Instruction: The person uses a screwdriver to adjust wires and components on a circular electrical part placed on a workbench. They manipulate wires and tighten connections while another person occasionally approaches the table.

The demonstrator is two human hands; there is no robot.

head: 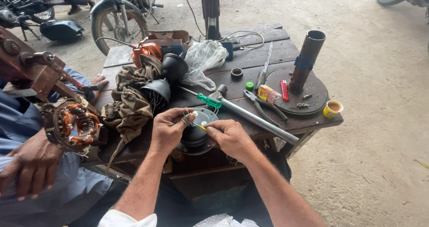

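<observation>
Two bare hands meet at the near edge of the wooden desk (pixel 250 59), over a round black motor housing (pixel 195 137) that sits at that edge between them. Far to the left, another person in a blue sleeve rests a hand (pixel 29 164) on a knee beside a stator with copper windings (pixel 73 125); that hand takes no part in the work. Next comes a heap of brown cloth (pixel 129 104) and a black cone-shaped part (pixel 158 90), both lying just beyond the housing. The left hand (pixel 167 128) is curled, its fingers (pixel 185 115) pinched shut on thin wires (pixel 196 119) that seem to rise from the top of the housing. The right hand (pixel 230 135) is likewise closed, fingers gripping a slim yellowish tool or wire end (pixel 201 127) whose tip points at the pinched wires; what it is exactly is too small to tell. Judging from this, the step in hand is fine work on the leads, and the next move calls for steady, small motions with the wires kept taut. Farther right lie a green-handled screwdriver (pixel 208 100), a hammer (pixel 250 115), pliers (pixel 263 106), a round metal plate with an upright pipe (pixel 306 61) and a small yellow cup (pixel 333 108).
</observation>
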